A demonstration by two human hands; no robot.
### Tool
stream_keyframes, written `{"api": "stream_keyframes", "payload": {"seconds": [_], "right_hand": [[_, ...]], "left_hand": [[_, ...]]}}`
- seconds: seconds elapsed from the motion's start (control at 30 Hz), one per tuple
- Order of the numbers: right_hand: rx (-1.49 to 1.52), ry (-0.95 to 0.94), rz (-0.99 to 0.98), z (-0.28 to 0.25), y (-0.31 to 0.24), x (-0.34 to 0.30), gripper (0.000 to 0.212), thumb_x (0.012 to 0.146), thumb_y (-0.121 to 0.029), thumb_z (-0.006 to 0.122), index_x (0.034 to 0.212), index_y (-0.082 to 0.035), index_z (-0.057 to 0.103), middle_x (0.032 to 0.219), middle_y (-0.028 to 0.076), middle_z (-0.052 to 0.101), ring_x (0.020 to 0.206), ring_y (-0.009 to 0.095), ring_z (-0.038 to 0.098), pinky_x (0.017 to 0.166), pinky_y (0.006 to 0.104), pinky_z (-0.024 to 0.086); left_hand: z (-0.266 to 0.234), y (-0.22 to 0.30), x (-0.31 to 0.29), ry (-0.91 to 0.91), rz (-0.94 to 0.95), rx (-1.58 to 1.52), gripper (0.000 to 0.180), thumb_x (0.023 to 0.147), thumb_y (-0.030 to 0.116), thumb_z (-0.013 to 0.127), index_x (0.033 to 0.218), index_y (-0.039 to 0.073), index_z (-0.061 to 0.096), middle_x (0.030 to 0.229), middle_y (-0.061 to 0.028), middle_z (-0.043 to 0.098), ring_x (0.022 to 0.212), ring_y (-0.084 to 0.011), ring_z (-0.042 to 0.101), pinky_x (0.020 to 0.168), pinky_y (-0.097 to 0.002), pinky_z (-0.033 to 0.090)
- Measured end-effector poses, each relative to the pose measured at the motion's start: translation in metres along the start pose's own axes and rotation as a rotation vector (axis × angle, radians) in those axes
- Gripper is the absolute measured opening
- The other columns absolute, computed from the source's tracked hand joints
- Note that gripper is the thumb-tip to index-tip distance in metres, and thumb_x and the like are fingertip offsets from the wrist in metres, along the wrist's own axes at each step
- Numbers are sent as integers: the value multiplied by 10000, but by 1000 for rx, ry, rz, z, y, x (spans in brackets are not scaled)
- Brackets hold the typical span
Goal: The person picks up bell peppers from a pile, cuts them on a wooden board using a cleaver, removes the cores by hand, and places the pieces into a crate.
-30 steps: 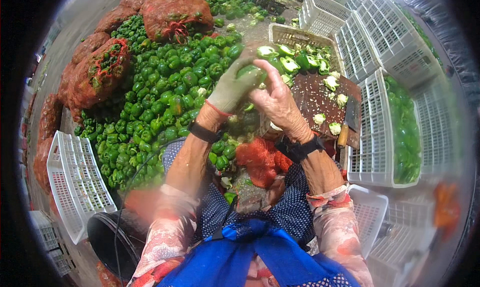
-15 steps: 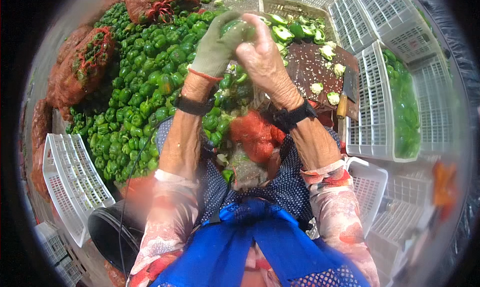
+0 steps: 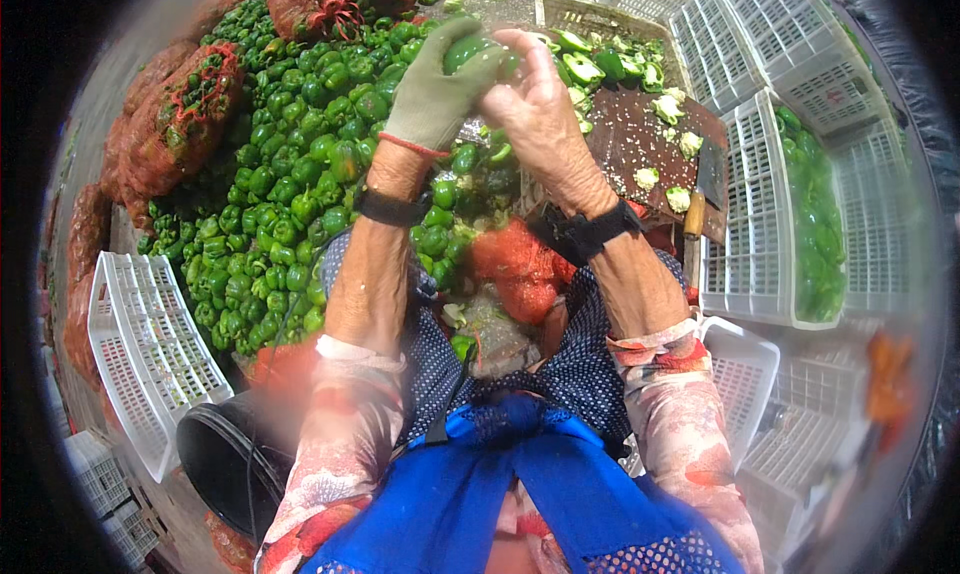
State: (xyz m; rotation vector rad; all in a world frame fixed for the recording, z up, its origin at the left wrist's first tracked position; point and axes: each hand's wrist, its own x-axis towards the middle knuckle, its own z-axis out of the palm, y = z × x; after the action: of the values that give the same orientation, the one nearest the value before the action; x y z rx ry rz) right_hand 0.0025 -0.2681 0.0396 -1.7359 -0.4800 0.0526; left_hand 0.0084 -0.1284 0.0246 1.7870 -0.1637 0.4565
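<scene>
A green bell pepper (image 3: 468, 54) is held up between my two hands, above the near end of the crate of cut peppers. My left hand (image 3: 438, 92), in a grey-green glove with a red cuff, wraps round its left side. Bare, my right hand (image 3: 537, 109) closes on the pepper's right side, fingers bent over it and thumb pressed in. To the right is a brown cutting board (image 3: 640, 129) strewn with seeds and several pale pepper cores (image 3: 647, 178). On its right edge lies a cleaver (image 3: 698, 186) with a wooden handle.
Whole green peppers (image 3: 290, 209) form a big heap at left, with red mesh sacks (image 3: 165, 129) beyond. Cut peppers fill a shallow crate (image 3: 610, 12). White plastic crates (image 3: 745, 214) stand at right, another crate (image 3: 150, 349) and a black bucket (image 3: 225, 459) at lower left.
Both hands stay on the pepper; my right hand's fingers have shifted and turned slightly on it. The whole scene has slid a little to the right in the picture.
</scene>
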Motion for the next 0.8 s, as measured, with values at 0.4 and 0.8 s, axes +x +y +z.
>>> {"api": "stream_keyframes", "payload": {"seconds": [0.4,0.8], "right_hand": [[-740,107,-11,-46,27,24,608,854,-310,611,1338,-3,409,1252,221,550,1105,313,594,940,401,484],[-676,-147,-382,-57,-11,-10,317,879,-161,554,1180,-74,595,1206,156,607,1114,248,577,965,397,480]], "left_hand": [[-24,7,-10,-73,-335,-1010,502,905,497,537,1205,94,551,951,-92,636,746,-149,627,607,-231,531],[18,-1,-30,-492,-513,-875,786,853,713,452,1364,116,437,1159,-105,598,932,-209,638,614,-318,555]]}}
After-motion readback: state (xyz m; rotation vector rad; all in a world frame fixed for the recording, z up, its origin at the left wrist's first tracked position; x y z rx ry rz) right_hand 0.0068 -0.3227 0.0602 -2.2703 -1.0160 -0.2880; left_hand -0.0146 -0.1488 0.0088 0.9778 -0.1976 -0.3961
